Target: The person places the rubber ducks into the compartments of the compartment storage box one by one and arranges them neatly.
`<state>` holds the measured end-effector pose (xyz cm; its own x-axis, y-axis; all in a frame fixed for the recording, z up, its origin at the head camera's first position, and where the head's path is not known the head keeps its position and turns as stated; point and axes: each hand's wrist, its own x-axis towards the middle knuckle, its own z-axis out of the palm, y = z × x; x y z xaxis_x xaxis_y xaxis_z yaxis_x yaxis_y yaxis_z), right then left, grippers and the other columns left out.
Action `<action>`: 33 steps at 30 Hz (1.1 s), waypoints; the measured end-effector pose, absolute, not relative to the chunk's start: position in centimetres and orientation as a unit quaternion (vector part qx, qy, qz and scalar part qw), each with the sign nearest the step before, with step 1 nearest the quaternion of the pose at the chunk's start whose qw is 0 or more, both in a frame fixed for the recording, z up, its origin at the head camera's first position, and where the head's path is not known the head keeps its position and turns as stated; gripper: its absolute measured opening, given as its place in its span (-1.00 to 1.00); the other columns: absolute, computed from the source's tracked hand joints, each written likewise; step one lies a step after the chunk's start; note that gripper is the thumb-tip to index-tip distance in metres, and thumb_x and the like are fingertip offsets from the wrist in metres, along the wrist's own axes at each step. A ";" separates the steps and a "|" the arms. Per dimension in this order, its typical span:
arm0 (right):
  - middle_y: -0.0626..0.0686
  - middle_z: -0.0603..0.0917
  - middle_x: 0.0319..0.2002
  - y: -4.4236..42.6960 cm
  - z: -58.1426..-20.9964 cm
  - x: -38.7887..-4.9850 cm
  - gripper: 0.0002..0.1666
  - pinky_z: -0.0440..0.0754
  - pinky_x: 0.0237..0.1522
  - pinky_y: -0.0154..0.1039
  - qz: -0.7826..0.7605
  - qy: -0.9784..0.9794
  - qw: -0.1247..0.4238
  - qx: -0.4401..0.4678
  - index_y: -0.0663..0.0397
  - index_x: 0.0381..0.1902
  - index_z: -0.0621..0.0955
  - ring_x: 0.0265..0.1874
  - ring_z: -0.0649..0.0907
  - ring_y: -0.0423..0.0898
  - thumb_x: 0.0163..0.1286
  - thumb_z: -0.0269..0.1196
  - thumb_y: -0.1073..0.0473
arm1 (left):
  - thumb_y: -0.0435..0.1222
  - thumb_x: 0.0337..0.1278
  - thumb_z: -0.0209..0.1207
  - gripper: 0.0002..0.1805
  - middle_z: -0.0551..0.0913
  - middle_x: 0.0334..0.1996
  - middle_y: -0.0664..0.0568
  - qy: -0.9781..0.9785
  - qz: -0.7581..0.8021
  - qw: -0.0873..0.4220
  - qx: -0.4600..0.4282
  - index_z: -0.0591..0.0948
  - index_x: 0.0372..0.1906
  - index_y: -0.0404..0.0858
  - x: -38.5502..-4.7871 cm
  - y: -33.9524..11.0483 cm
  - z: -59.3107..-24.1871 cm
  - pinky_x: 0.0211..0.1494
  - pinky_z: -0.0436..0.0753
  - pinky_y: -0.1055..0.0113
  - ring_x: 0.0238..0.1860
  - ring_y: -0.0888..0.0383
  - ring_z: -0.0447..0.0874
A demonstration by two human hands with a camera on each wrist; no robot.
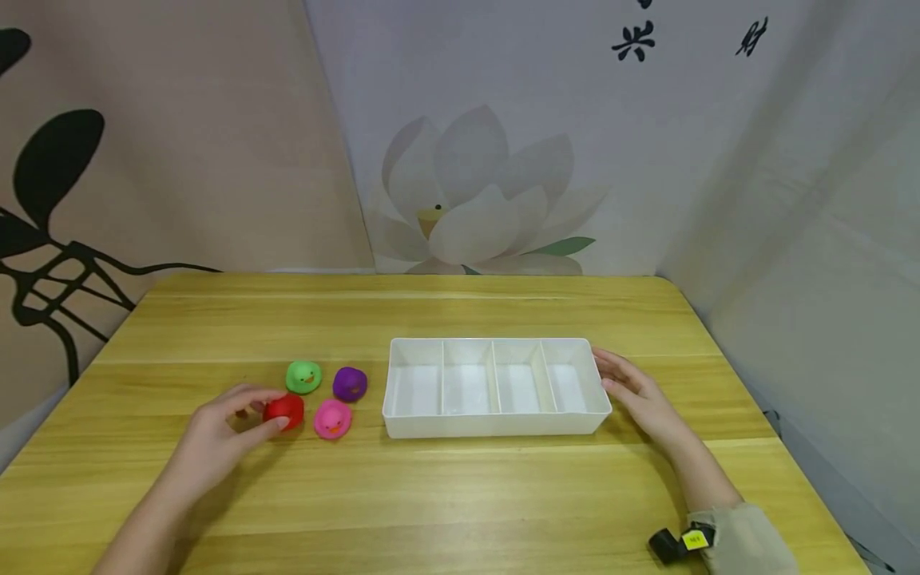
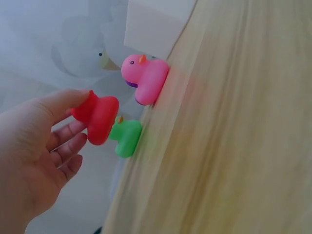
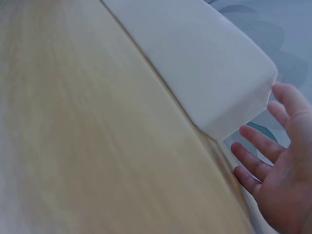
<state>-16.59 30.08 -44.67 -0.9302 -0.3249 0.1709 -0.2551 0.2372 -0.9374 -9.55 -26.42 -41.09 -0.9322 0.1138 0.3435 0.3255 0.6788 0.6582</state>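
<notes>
My left hand (image 1: 216,435) pinches a red rubber duck (image 1: 282,409) between thumb and fingers; in the left wrist view that duck (image 2: 101,117) hangs just off the tabletop. Close by stand a green rubber duck (image 1: 303,377), a purple rubber duck (image 1: 350,384) and a pink rubber duck (image 1: 333,419). The pink duck mostly hides the purple one in the left wrist view. A white box (image 1: 496,426) with a row of several compartments, all bare, stands to the right. At its right end is my right hand (image 1: 643,395), fingers loosely extended, with fingertips at the end wall.
The wooden table (image 1: 460,503) has its far edge near a pale curtain (image 1: 503,64) printed with a flower. A black wrist strap (image 1: 683,541) with a yellow label sits at the right sleeve.
</notes>
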 end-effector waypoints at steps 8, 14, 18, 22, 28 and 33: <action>0.32 0.41 0.23 30.0 -44.6 -16.6 -0.45 0.44 0.05 -0.42 -0.595 0.779 0.032 -0.194 0.30 0.39 0.23 0.11 0.49 -0.26 0.50 0.01 0.33 | -0.39 -0.10 0.44 -0.68 0.64 -0.23 0.17 -0.905 -0.370 0.156 -0.141 0.70 -0.14 -0.19 -9.8 -25.8 -39.9 -0.17 0.44 0.47 -0.24 0.32 0.51; 0.40 0.36 0.23 30.1 -44.6 -16.5 -0.44 0.43 0.05 -0.43 -0.595 0.781 0.041 -0.186 0.27 0.41 0.22 0.10 0.49 -0.26 0.50 0.00 0.31 | -0.31 -0.08 0.45 -0.69 0.65 -0.17 0.17 -0.909 -0.361 0.152 -0.146 0.71 -0.14 -0.14 -10.1 -24.9 -38.8 -0.18 0.44 0.46 -0.23 0.30 0.52; 0.43 0.33 0.24 30.0 -44.5 -16.4 -0.44 0.42 0.06 -0.44 -0.595 0.780 0.045 -0.186 0.27 0.42 0.20 0.11 0.48 -0.26 0.51 -0.01 0.30 | -0.30 -0.06 0.44 -0.70 0.64 -0.15 0.18 -0.903 -0.370 0.146 -0.159 0.70 -0.13 -0.16 -10.4 -24.0 -38.2 -0.19 0.43 0.45 -0.23 0.29 0.50; 0.41 0.33 0.25 30.0 -44.5 -16.3 -0.43 0.41 0.07 -0.44 -0.597 0.779 0.050 -0.185 0.26 0.42 0.19 0.12 0.47 -0.27 0.52 -0.01 0.29 | -0.33 -0.05 0.43 -0.69 0.63 -0.16 0.19 -0.894 -0.385 0.137 -0.181 0.69 -0.12 -0.18 -10.8 -23.0 -37.9 -0.19 0.42 0.45 -0.24 0.27 0.49; 0.36 0.34 0.26 30.1 -44.6 -16.3 -0.43 0.40 0.08 -0.44 -0.597 0.778 0.056 -0.186 0.25 0.43 0.18 0.12 0.47 -0.27 0.52 -0.02 0.29 | -0.29 -0.02 0.42 -0.69 0.63 -0.14 0.17 -0.886 -0.406 0.108 -0.194 0.69 -0.09 -0.16 -11.1 -21.2 -37.4 -0.19 0.47 0.36 -0.21 0.23 0.49; 0.42 0.30 0.27 30.2 -44.8 -16.4 -0.43 0.39 0.08 -0.46 -0.597 0.778 0.054 -0.188 0.26 0.43 0.18 0.12 0.46 -0.29 0.52 -0.02 0.28 | -0.29 -0.02 0.42 -0.69 0.62 -0.17 0.21 -0.867 -0.447 0.079 -0.206 0.70 -0.09 -0.10 -11.5 -19.6 -36.7 -0.20 0.46 0.30 -0.23 0.17 0.49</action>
